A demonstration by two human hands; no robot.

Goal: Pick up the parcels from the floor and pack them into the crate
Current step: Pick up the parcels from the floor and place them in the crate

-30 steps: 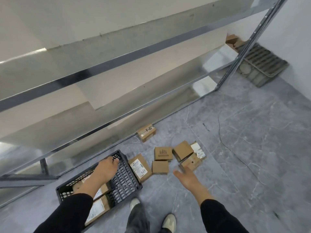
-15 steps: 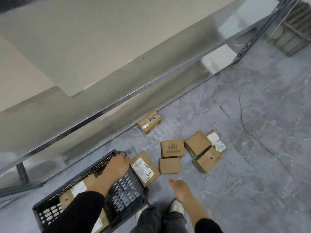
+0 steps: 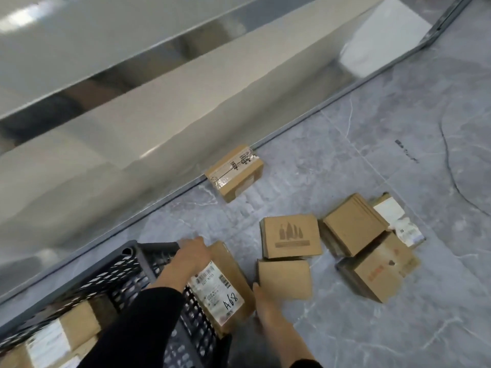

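Observation:
A dark plastic crate (image 3: pixel 125 272) stands at the lower left with several parcels (image 3: pixel 66 333) inside. My left hand (image 3: pixel 186 258) grips its far right rim. A labelled parcel marked "A68" (image 3: pixel 225 285) leans against the crate's right wall. My right hand (image 3: pixel 265 312) holds that parcel's right edge, thumb along its side, fingers partly hidden below it. On the floor to the right lie a plain parcel (image 3: pixel 284 278), a tree-logo parcel (image 3: pixel 291 236), a brown parcel (image 3: pixel 353 227), a red-printed box (image 3: pixel 382 269) and a white-labelled parcel (image 3: pixel 398 221). A taped parcel (image 3: pixel 235 172) lies by the shelf base.
A metal shelf unit (image 3: pixel 159 107) runs diagonally across the upper left, its base rail (image 3: pixel 305 120) on the grey marble floor (image 3: pixel 398 328). A thin dark cable (image 3: pixel 451 166) snakes over the floor at the right.
The view has dropped closer to the floor. My right hand has moved left onto the labelled parcel's edge. My left hand stays on the crate rim.

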